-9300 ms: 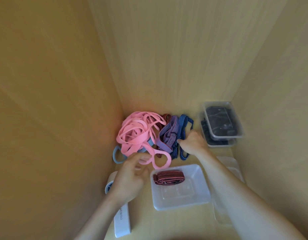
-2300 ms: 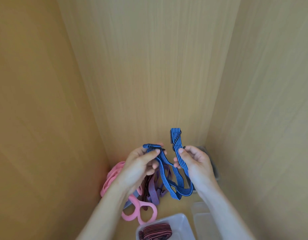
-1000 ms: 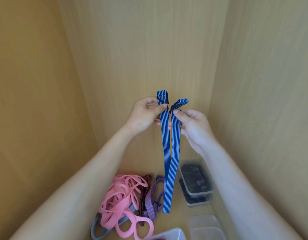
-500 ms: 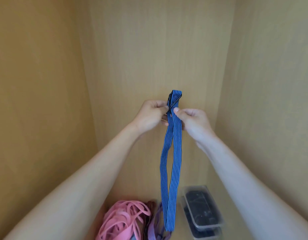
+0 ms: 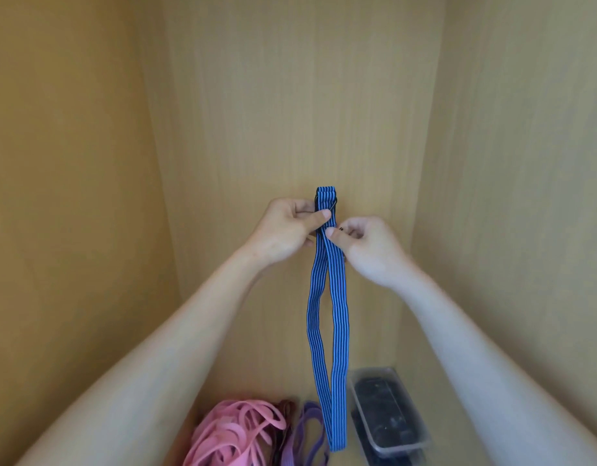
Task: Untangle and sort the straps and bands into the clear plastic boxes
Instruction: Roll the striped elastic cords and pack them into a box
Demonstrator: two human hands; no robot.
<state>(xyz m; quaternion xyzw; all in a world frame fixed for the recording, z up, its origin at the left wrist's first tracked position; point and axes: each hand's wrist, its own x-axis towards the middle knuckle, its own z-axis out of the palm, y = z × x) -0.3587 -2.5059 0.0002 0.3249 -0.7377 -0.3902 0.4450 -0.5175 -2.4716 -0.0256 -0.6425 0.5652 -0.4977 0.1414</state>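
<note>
Head: clear box [image 5: 400, 448] contents, perhaps straps [image 5: 381, 410]

Blue strap [image 5: 327, 331]: stretch near top covered by L thumb and R thumb tip. Black buckle [image 5: 334, 204] only peeks out beside L hand [image 5: 287, 230], shape n/c. Small dark bit by R hand [image 5: 367, 245], too small to ID. Both forearms run off bottom edge. Pink bands [image 5: 233, 435] cut off at bottom, count n/c. Purple bands [image 5: 307, 428] cut off too, partly behind strap loop. Dark red strap [image 5: 285, 406] mostly buried btwn pink and purple. Clear box [image 5: 404, 447]: contents dark, blurry, can't ID. Second box [image 5: 401, 461] under it, mostly out of frame.
</note>
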